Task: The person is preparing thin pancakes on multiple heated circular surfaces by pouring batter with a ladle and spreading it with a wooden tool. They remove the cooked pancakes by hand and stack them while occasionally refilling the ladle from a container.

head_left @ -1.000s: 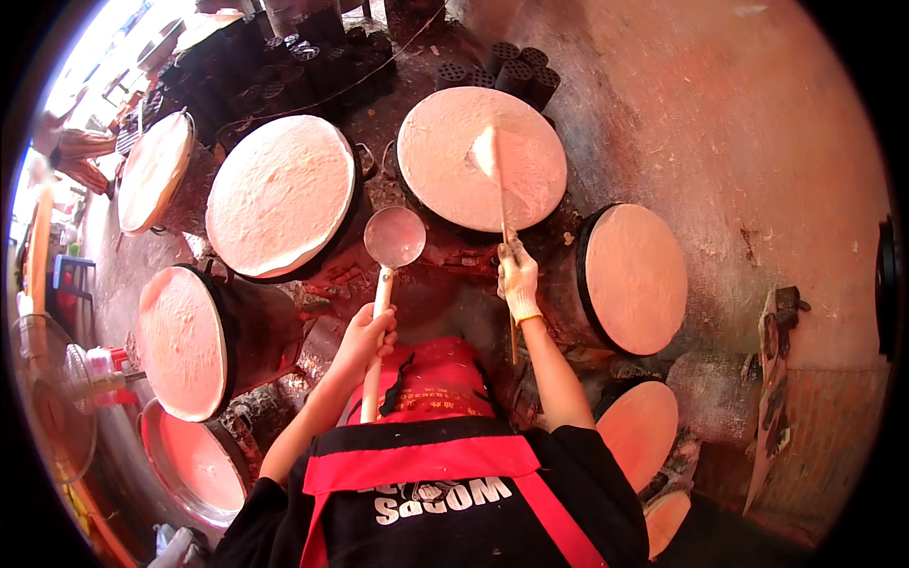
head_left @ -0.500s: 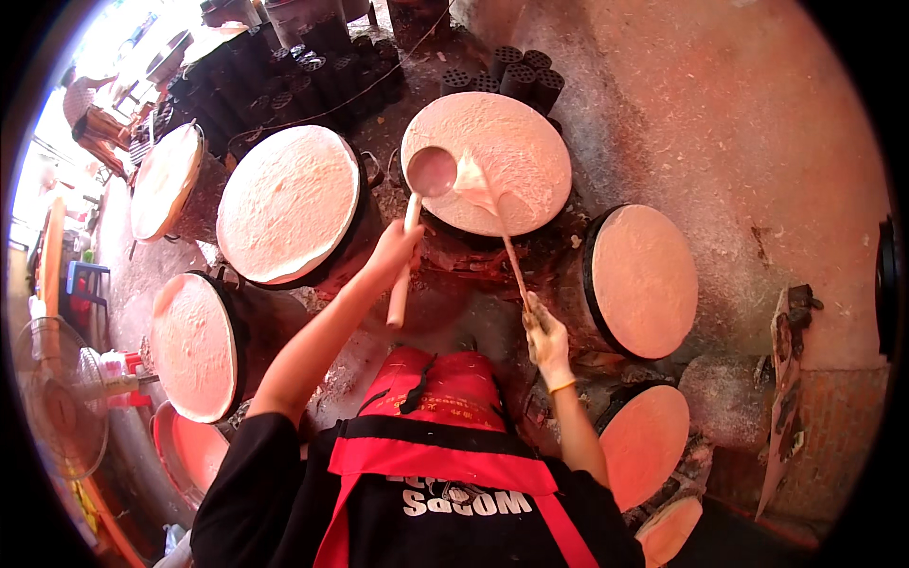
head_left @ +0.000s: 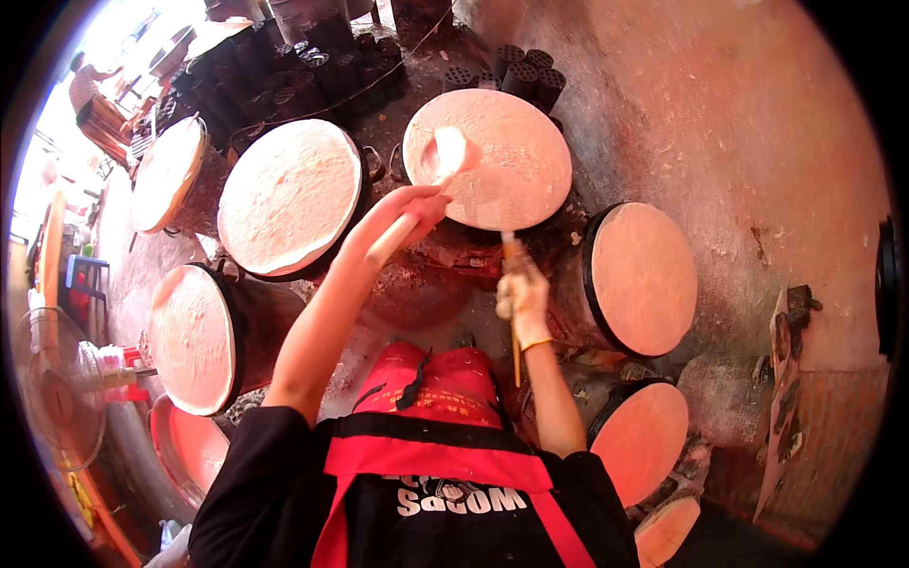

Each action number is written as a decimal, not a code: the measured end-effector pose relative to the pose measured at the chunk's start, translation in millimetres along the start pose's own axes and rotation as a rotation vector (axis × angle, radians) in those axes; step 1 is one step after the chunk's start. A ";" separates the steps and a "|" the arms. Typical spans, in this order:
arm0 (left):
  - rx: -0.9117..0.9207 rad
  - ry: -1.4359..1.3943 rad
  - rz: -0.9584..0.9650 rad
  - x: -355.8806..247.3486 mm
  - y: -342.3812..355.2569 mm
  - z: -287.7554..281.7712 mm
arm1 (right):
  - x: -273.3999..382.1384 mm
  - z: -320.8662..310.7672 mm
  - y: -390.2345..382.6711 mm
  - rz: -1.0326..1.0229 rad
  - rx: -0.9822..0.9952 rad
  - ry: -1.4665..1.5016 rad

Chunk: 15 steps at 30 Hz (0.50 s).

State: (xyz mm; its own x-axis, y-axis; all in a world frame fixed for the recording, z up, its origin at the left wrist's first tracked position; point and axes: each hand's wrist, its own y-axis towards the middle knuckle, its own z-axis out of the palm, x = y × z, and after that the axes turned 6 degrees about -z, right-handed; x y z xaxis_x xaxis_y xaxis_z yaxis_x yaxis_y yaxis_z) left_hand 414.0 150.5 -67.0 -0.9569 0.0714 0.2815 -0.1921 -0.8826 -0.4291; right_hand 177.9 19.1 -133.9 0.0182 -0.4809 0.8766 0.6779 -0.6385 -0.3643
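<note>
Your left fingers (head_left: pixel 426 204) are wrapped around the pale handle of a ladle (head_left: pixel 390 239), whose lower end slants down past them toward you. Just beyond those fingers, the bowl lies over the pale layer (head_left: pixel 521 156) on the far pan; whether it touches, you cannot tell. Your right fingers (head_left: pixel 516 286), to the right of the left ones and nearer you, are closed on a thin stick (head_left: pixel 517 362); its blurred upper end stands just beyond them, by that layer's near edge, and its tail hangs below. Left of your left fingers is a second pale round (head_left: pixel 289 201); a third (head_left: pixel 646 279) sits to the right of your right fingers, in a black rim (head_left: pixel 596 312). Well beyond both sets of fingers stand black briquettes (head_left: pixel 520 80), and far left of them is a fan (head_left: pixel 59 388).
</note>
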 end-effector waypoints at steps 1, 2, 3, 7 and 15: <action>-0.037 0.213 0.136 9.6 -11.4 0.4 | 11.6 -7.3 12.6 -0.023 -0.138 0.005; -0.077 0.423 0.270 27.0 -24.9 2.3 | 19.5 -13.9 20.6 -0.044 -0.279 0.009; -0.144 0.453 0.345 38.2 -35.5 4.2 | 13.3 -21.1 23.0 -0.112 -0.230 -0.033; -0.318 0.493 0.331 48.7 -63.3 -29.0 | -71.4 -18.9 8.4 -0.445 0.078 -0.739; -0.535 0.350 0.607 140.7 -88.5 -114.2 | -11.6 10.1 46.7 -0.481 0.170 -1.028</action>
State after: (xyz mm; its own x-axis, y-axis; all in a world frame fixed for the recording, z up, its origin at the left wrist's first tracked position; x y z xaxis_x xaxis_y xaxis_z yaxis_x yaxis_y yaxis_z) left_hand 271.5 291.6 -87.4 -0.9217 -0.1239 -0.3675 0.3794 -0.4845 -0.7882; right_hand 216.8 0.9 -158.0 0.2689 0.5592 0.7842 0.8666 -0.4959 0.0565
